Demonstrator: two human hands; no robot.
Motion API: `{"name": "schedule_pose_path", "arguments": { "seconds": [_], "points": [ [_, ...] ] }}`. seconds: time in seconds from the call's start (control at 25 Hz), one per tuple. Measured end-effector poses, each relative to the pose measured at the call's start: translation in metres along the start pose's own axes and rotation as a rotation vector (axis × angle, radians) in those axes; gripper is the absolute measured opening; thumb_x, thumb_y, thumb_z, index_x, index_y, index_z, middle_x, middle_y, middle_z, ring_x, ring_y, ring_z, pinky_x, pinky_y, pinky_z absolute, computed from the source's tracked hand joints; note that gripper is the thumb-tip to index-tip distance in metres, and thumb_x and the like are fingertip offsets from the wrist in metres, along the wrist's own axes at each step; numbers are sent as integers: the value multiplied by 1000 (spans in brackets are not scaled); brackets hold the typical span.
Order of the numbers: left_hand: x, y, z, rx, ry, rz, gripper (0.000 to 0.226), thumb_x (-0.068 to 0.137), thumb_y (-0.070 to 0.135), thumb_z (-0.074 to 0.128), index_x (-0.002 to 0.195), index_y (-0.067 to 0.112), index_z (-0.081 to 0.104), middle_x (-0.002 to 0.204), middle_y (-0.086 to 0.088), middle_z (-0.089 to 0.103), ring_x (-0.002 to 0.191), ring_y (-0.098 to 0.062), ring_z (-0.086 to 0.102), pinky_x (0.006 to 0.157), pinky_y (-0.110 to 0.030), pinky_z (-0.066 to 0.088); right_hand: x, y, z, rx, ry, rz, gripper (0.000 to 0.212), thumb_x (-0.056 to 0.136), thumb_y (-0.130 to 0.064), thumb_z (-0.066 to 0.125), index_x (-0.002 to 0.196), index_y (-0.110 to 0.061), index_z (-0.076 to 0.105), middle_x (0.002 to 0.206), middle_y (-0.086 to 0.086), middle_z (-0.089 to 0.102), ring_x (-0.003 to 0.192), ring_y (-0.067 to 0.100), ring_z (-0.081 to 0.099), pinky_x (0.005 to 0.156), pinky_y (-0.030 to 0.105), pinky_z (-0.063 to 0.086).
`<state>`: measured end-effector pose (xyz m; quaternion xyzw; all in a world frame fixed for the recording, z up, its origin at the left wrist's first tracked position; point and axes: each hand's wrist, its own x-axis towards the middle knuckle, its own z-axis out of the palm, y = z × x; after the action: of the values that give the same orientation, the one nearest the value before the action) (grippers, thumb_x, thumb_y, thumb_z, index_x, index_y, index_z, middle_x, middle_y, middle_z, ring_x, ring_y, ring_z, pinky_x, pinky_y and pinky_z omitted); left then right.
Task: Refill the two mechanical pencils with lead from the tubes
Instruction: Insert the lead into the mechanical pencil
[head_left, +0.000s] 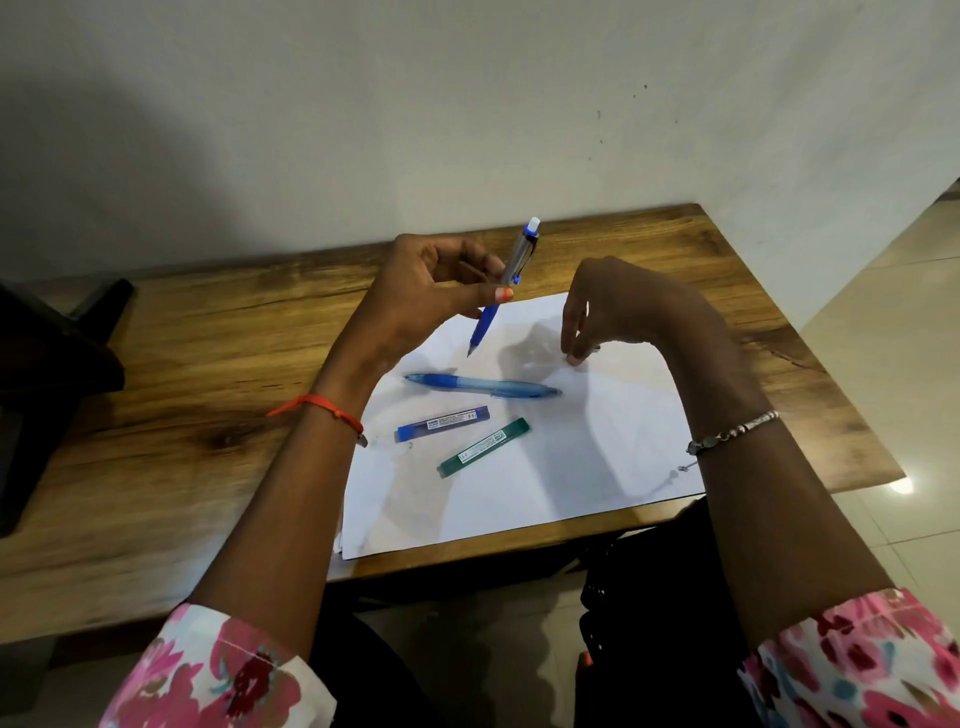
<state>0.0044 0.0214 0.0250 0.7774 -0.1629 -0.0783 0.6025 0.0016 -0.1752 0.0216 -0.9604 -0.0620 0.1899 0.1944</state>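
Lying capped and untouched on the white sheet (571, 467) nearest the person, the green lead tube (484, 447), blue lead tube (442, 423) and translucent blue pencil (483, 386) suggest an early stage, while beyond them the left hand (431, 291) grips the silver-blue pencil (506, 283) tip-down and the right hand (608, 312) pinches something small I cannot identify just above the sheet's far edge.

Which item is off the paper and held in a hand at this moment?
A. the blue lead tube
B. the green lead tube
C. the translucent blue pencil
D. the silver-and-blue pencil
D: the left hand holds the silver-and-blue pencil tip down above the paper; the other three lie flat on it.
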Motion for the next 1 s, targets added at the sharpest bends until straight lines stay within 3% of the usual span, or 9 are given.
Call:
{"name": "schedule_pose_path", "arguments": {
  "seconds": [0.12, 0.28, 0.4, 0.52, 0.64, 0.76, 0.84, 1.0],
  "points": [
    [-1, 1, 1, 6, 0, 2, 22, 70, 0, 74, 71, 20, 65, 63, 15, 69, 69, -9, 65, 71, -35, 59, 6, 1, 4, -22, -26, 31, 19, 61, -7, 83, 79, -5, 76, 74, 14, 71, 57, 21, 58, 49, 25, 41],
    [-1, 1, 0, 3, 2, 9, 23, 69, 0, 74, 71, 20, 64, 62, 15, 69, 67, -7, 65, 68, -32, 59, 14, 2, 9, -39, 16, 61, 21, 61, -8, 83, 77, -1, 71, 73, 11, 69, 74, 29, 67, 70, 40, 55],
    [0, 1, 0, 12, 2, 11, 22, 69, 1, 74, 71, 21, 64, 62, 15, 69, 67, -7, 65, 67, -31, 59, 14, -1, 10, -54, 28, 62, 21, 63, -8, 82, 66, -7, 61, 65, 1, 57, 75, 28, 64, 68, 39, 53],
    [0, 1, 0, 20, 9, 9, 21, 70, 2, 74, 71, 21, 65, 65, 12, 69, 68, -9, 65, 67, -29, 59, 7, -5, 5, 9, 73, -19, 14, 68, -10, 77, 75, 0, 69, 68, 4, 62, 67, 19, 59, 60, 30, 47],
    [-1, 2, 0, 19, 13, 4, 21, 69, 2, 74, 71, 21, 65, 68, 10, 69, 67, -10, 65, 68, -31, 59, -5, -13, -8, 420, 276, -196, 6, 71, -5, 70, 73, -2, 74, 67, 14, 68, 53, 14, 50, 53, 24, 40],
    [0, 2, 0, -4, 11, 5, 20, 69, 1, 74, 72, 18, 65, 70, 6, 68, 66, -8, 64, 66, -30, 58, -11, -10, -18, 964, 437, -420, 12, 72, 2, 69, 72, -8, 74, 59, 2, 68, 51, 14, 46, 50, 22, 37],
    [0, 1, 1, 2, 14, 0, 20, 70, 1, 74, 73, 18, 64, 75, 2, 67, 65, -6, 64, 65, -28, 58, -9, -7, -19, 1071, 458, -509, 14, 74, 0, 69, 77, -11, 76, 68, -2, 71, 58, 17, 49, 52, 21, 40],
    [0, 2, 3, 38, 10, -2, 20, 71, 2, 73, 74, 19, 63, 76, 2, 67, 63, -2, 65, 62, -21, 57, -9, -7, -19, 1057, 450, -597, 18, 76, 2, 67, 83, -13, 75, 75, -2, 72, 65, 19, 52, 55, 23, 40]
  ]
}}
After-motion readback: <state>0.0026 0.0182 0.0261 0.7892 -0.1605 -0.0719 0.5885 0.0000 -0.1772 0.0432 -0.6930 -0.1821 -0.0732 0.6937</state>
